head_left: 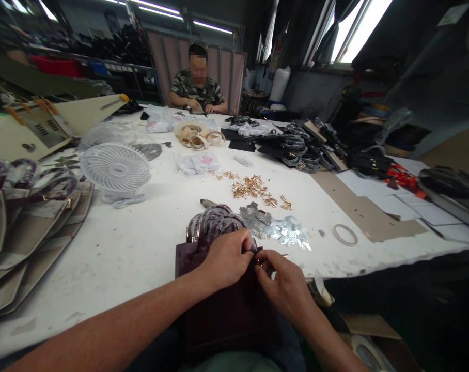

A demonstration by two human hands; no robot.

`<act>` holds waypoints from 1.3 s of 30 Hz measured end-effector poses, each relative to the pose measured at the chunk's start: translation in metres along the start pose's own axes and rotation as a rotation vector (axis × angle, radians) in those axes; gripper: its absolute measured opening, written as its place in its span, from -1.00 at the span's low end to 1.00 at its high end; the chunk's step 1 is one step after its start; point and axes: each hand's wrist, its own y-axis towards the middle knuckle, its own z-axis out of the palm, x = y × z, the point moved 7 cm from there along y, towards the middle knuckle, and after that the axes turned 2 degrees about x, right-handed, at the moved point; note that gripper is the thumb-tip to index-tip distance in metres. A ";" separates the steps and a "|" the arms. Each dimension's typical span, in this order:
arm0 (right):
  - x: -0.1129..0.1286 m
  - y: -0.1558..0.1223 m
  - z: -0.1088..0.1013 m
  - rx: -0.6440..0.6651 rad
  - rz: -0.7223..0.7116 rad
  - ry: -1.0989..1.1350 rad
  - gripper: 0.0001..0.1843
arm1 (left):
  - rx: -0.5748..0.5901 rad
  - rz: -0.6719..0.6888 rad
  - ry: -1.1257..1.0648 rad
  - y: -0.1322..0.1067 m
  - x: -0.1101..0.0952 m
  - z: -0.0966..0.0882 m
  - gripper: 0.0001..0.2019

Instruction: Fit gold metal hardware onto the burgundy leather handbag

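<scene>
A dark purple bag panel (227, 315) rests over my lap against the table edge. Behind it, purple handles wrapped in clear plastic (215, 217) lie bunched on the table. My left hand (229, 258) is closed in a pinch at the panel's upper right edge. Close beside it, my right hand (283, 281) pinches a small gold metal fitting at that same edge; the fingers partly cover it. Just beyond my hands are a pile of small silver metal plates (286, 232) and a scatter of gold fittings (252, 187).
A white fan (116, 168) and stacked purple bag pieces (29, 232) stand at left. A tape ring (345, 234) lies at right. Tape rolls (196, 134) and black plastic-wrapped straps (288, 144) are farther back. A co-worker (198, 88) sits across the table (134, 253).
</scene>
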 end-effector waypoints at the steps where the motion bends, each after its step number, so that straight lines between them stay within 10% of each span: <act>1: 0.001 0.001 -0.001 0.004 0.000 -0.006 -0.82 | -0.002 0.003 -0.013 0.000 -0.001 0.000 -0.83; 6: 0.000 0.008 -0.004 0.056 0.073 0.110 -0.87 | 0.011 0.024 -0.026 -0.002 -0.009 -0.005 -0.86; 11: -0.001 0.019 -0.011 0.183 0.117 0.283 -0.47 | 0.045 0.052 -0.062 -0.007 -0.015 -0.011 -0.85; 17: 0.000 0.025 -0.018 0.302 0.089 0.248 -0.85 | 0.075 0.081 -0.117 -0.011 -0.017 -0.012 -0.82; 26: 0.013 0.027 -0.031 0.274 -0.171 0.126 -0.58 | 0.096 0.082 -0.161 -0.011 -0.010 -0.014 -0.83; 39: -0.003 0.022 -0.011 0.292 0.046 0.279 -0.83 | 0.132 0.147 -0.087 -0.014 -0.019 -0.015 -0.89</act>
